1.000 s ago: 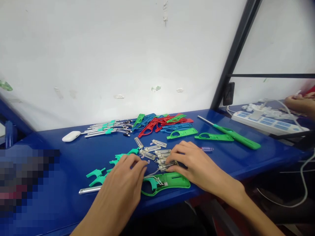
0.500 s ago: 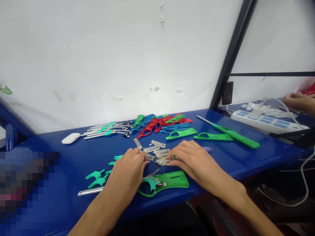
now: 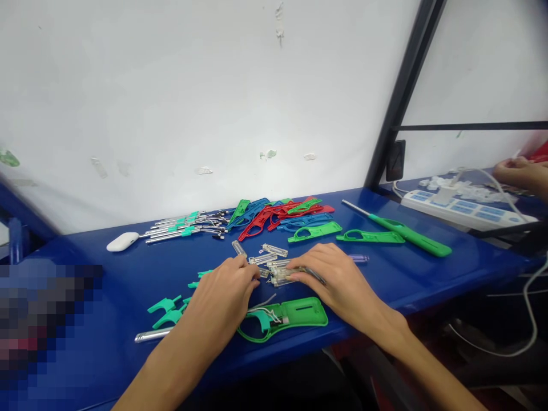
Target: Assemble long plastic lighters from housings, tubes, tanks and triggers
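My left hand (image 3: 222,294) rests on the blue table (image 3: 107,285) with its fingertips pinched at a small clear tube in the cluster of clear plastic tubes (image 3: 274,265). My right hand (image 3: 338,279) lies beside it, fingers curled on another clear tube from the same cluster. Just in front of both hands lies an open green lighter shell (image 3: 285,317) with a teal trigger and white wires inside; a metal tube (image 3: 152,335) pokes out left of my left forearm. Teal trigger pieces (image 3: 169,311) lie left of my left hand.
Further back lie coloured lighter shells (image 3: 285,214), metal nozzle tubes with teal collars (image 3: 188,225), a white oval case (image 3: 123,241) and an assembled green lighter (image 3: 406,234). A white power strip (image 3: 464,208) sits at the right, with another person's hand (image 3: 520,173) beyond it.
My left hand has moved forward and right from the green shell up to the clear tubes. My right hand has drawn slightly left and closed on a tube.
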{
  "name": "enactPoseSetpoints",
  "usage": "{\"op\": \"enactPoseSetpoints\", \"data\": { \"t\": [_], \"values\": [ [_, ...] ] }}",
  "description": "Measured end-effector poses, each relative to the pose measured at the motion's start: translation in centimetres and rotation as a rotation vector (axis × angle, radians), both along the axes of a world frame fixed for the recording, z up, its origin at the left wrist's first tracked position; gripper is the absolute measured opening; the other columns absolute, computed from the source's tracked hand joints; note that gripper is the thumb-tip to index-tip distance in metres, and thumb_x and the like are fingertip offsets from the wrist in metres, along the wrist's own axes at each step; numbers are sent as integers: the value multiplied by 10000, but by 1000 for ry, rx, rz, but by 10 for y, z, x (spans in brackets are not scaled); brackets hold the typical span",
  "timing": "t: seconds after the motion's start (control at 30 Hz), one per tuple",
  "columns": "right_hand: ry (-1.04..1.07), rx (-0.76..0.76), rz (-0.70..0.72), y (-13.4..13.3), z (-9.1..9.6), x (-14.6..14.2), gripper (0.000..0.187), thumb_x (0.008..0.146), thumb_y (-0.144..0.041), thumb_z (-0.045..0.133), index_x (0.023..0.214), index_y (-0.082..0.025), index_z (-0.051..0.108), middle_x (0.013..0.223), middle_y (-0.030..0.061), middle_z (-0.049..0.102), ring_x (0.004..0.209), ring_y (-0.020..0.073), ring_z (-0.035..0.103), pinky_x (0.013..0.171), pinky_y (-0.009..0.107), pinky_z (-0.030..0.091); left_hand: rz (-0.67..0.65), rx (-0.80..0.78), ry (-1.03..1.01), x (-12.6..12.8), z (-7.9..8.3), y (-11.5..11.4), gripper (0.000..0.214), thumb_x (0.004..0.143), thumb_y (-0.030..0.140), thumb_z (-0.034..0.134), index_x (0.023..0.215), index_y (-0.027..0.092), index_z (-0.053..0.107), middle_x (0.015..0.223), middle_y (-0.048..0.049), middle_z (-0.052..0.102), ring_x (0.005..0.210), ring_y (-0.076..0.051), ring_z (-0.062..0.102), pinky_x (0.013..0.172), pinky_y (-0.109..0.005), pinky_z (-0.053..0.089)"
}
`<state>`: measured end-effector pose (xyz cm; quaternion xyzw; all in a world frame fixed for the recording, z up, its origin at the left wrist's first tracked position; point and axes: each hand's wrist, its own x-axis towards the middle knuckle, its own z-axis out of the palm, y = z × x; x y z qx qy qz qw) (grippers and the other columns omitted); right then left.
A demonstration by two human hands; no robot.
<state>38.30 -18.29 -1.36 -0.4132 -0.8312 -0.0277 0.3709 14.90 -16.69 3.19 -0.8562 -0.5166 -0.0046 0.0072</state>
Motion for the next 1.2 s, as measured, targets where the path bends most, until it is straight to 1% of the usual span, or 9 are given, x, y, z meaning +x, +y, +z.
{"op": "enactPoseSetpoints", "data": {
  "t": [0.13, 0.3, 0.43, 0.5, 0.6, 0.73, 0.9, 1.03, 1.2],
  "values": [
    [3, -10, 2, -1, 0, 2, 106, 1059, -296, 675, 1097, -228, 747, 1040, 13, 825, 917, 199, 715, 837, 367, 483, -50, 16, 1, -1, -3, -1, 282, 1079, 168, 459, 1013, 210, 731, 1080, -91, 702, 997, -280, 700, 758, -353, 518],
    [3, -16, 19, -2, 0, 1, 97, 1054, -282, 680, 1110, -230, 740, 1039, 2, 817, 920, 195, 703, 848, 364, 480, -90, 29, -33, -8, -8, 3, 291, 1073, 147, 436, 1057, 207, 720, 1139, -107, 711, 1023, -283, 706, 804, -366, 522],
    [8, -15, 30, -3, 0, 2, 118, 1064, -274, 663, 1154, -228, 724, 1062, 2, 808, 937, 199, 690, 867, 363, 463, -79, 42, -98, -25, -5, 11, 305, 1088, 222, 429, 1081, 236, 734, 1097, -80, 724, 939, -264, 717, 727, -338, 492],
    [10, -16, 32, -3, -1, 2, 126, 1069, -275, 656, 1164, -227, 723, 1072, 4, 808, 948, 200, 689, 872, 363, 459, -72, 45, -129, -35, -2, 14, 326, 1089, 239, 417, 1101, 260, 741, 1116, -65, 727, 937, -249, 717, 711, -324, 475],
    [9, -19, 31, -3, -1, 3, 125, 1066, -274, 661, 1159, -227, 730, 1067, 4, 808, 945, 199, 689, 867, 365, 460, -76, 15, -147, -45, -1, 16, 276, 1056, 256, 486, 1077, 289, 759, 1109, -38, 734, 897, -219, 718, 701, -307, 461],
    [5, -15, 26, -3, 0, 2, 131, 1072, -283, 650, 1148, -227, 741, 1051, 12, 813, 939, 205, 697, 865, 373, 473, -45, -15, -140, -42, -4, 15, 185, 994, 250, 588, 1010, 286, 768, 1050, -30, 736, 891, -233, 722, 707, -311, 457],
    [-3, -13, 22, -4, 1, 2, 138, 1071, -286, 654, 1156, -228, 747, 1061, 25, 818, 950, 212, 711, 872, 377, 487, 23, -31, -138, -34, -6, 15, 215, 983, 196, 540, 924, 258, 738, 989, -39, 730, 875, -254, 722, 692, -321, 445],
    [-12, -13, 21, -4, 1, 2, 150, 1080, -294, 638, 1160, -233, 750, 1058, 31, 818, 939, 211, 712, 868, 384, 499, 20, -45, -171, -35, -7, 15, 176, 973, 201, 558, 897, 247, 710, 968, -35, 722, 868, -250, 713, 717, -325, 447],
    [-8, -11, 19, -5, -1, 2, 141, 1076, -286, 642, 1155, -231, 745, 1061, 26, 815, 940, 210, 703, 871, 385, 495, -19, -13, -281, -40, -15, 12, 142, 961, 196, 570, 892, 252, 681, 925, -15, 717, 818, -222, 684, 708, -314, 437]
  ]
}}
